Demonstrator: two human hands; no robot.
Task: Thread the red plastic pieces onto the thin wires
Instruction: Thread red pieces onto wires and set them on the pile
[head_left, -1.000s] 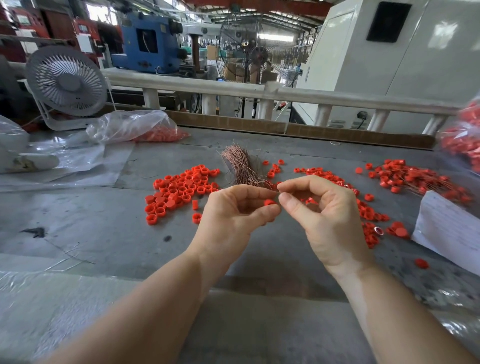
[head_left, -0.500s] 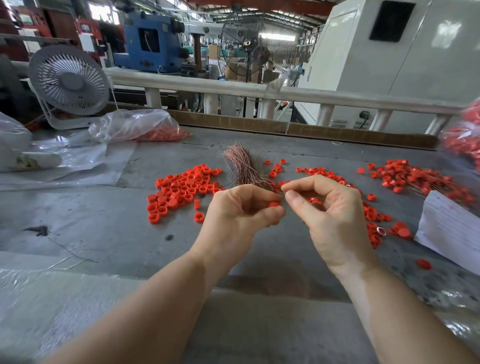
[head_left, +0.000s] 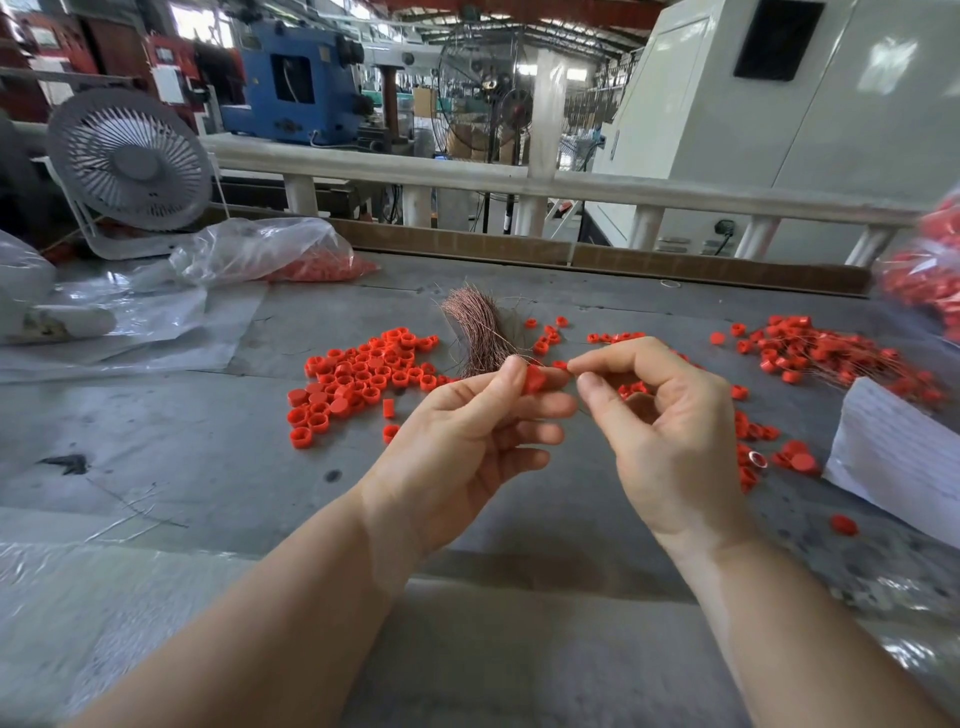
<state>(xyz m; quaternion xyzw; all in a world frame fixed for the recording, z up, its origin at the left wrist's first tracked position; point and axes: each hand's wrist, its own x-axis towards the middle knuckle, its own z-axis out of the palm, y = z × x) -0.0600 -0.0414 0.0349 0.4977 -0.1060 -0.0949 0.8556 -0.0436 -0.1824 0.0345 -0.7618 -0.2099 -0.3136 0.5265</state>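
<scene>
While the grey worktop (head_left: 171, 447) spreads wide and open beneath both forearms, the loose red pieces (head_left: 358, 379) lie beyond and left of the fingers, and the wire bundle (head_left: 475, 332) stands just behind them. The left hand (head_left: 467, 436) pinches one red piece (head_left: 533, 378) between thumb and forefinger. Just to its right, the right hand (head_left: 670, 431) pinches what seems a thin wire, barely visible, pointing leftward at the piece.

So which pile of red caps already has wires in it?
The far right pile, beside the white paper: thin wires stick out of its caps. The left pile is just loose caps.
</scene>
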